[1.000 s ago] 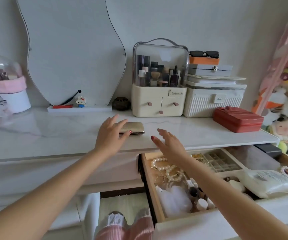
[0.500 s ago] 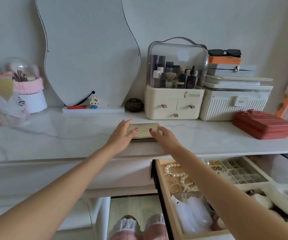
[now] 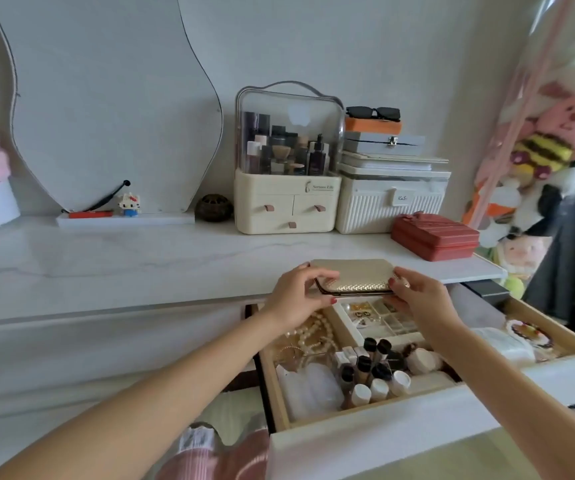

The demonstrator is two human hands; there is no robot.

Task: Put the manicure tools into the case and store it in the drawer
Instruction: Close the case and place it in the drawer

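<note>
A closed gold woven manicure case (image 3: 355, 277) is lifted just off the front edge of the white marble tabletop (image 3: 140, 265). My left hand (image 3: 293, 297) grips its left end and my right hand (image 3: 417, 296) grips its right end. Directly below the case the wooden drawer (image 3: 417, 396) stands pulled out. No loose manicure tools are in view.
The drawer holds pearl strands (image 3: 310, 336), a clear divider tray (image 3: 383, 317), small bottles (image 3: 372, 375) and white pouches (image 3: 313, 386). On the tabletop stand a cream cosmetics organiser (image 3: 286, 202), a white ribbed box (image 3: 390, 202), a red case (image 3: 435, 235) and a mirror (image 3: 113, 98).
Both hands closed on the case's ends, lifted it off the tabletop and brought it toward me, over the drawer's back part. The camera view also shifted.
</note>
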